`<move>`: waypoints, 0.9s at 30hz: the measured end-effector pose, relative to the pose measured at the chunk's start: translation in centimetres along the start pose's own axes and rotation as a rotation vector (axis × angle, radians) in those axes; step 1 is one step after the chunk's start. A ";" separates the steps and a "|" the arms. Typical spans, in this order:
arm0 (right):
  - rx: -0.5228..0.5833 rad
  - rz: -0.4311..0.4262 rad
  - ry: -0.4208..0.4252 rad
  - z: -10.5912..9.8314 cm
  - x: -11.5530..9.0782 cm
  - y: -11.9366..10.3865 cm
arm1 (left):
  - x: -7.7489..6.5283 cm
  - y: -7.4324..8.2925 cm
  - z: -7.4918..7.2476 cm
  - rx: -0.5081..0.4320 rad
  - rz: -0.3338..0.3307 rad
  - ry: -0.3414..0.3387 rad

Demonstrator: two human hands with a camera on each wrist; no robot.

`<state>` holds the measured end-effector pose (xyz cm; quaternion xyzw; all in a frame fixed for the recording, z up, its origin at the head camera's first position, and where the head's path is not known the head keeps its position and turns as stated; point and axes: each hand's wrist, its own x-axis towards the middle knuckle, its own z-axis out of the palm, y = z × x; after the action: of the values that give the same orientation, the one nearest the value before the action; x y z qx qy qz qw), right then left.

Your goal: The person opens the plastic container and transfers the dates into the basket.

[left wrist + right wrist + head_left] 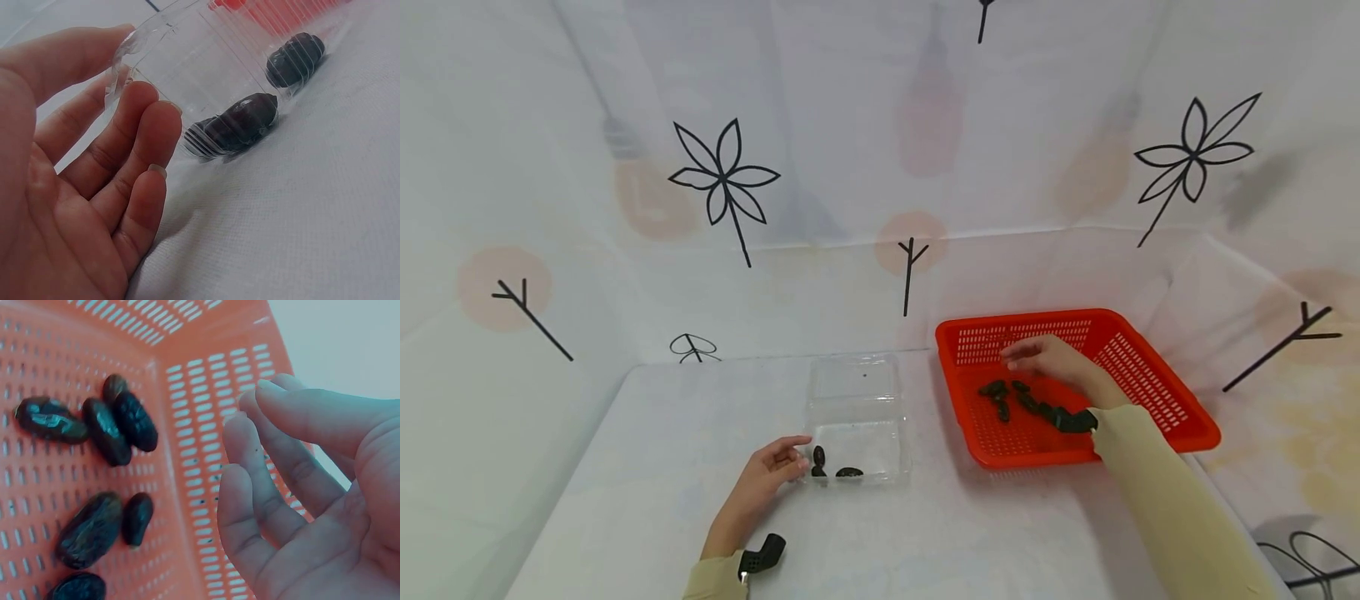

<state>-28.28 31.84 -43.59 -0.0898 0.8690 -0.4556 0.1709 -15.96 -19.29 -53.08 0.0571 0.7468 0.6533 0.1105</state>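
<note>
At the left side of a clear plastic clamshell box [868,446], my left hand [767,477] holds the box's edge between thumb and fingers. The lid [853,379] lies folded back away from me. A few dark brown dates [247,119] rest inside, close to the near wall, seen through the plastic in the left wrist view. My right hand [1056,364] hovers over the red plastic basket [1037,459], fingers loosely bent, nothing between them. Beneath it, several dates [94,528] lie scattered on the basket's slotted floor.
A white cloth [647,500] covers the table. Behind it hangs a pale printed curtain [850,292] with leaf and twig drawings. The basket stands to the right of the box, a gap of tabletop between them.
</note>
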 end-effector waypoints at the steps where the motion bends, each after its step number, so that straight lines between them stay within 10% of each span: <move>1: -0.009 -0.004 0.000 0.0 -0.1 -0.2 | 0.0 0.0 0.0 -0.007 -0.010 0.003; 27: -0.123 -0.261 -0.148 8.4 1.0 -10.9 | -0.1 0.1 0.0 -0.013 -0.016 0.000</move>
<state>-25.96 18.92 -39.29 -0.2457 0.8613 -0.4119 0.1678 -15.87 -19.30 -52.96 0.0506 0.7431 0.6571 0.1162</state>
